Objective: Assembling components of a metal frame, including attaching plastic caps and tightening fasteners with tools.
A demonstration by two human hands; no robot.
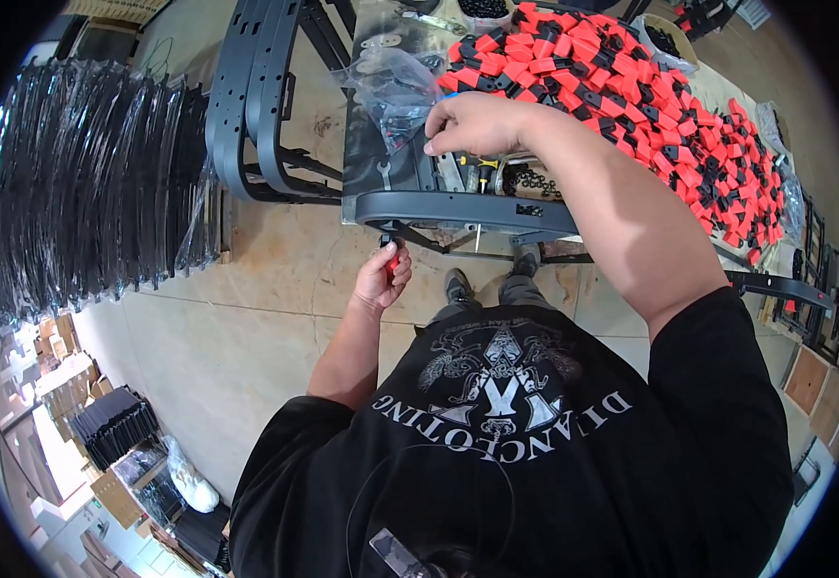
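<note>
My left hand [382,276] is closed round a small red and black plastic part [393,262], held against the underside of a dark metal frame [458,206] near its left corner. Over the table, my right hand [477,123] has its fingers curled in beside a clear plastic bag [398,85]; whatever they hold, if anything, is hidden. Just below that hand lie a yellow and black screwdriver [485,171] and some dark small hardware [530,181]. An open-end wrench [385,173] rests to the left of them.
A big heap of red and black plastic parts [622,96] covers the table's right side. Tubs of black pieces [665,40] stand behind it. Curved dark metal frames [263,106] stand at the left, past them a plastic-wrapped stack [92,183]. My shoes are under the frame.
</note>
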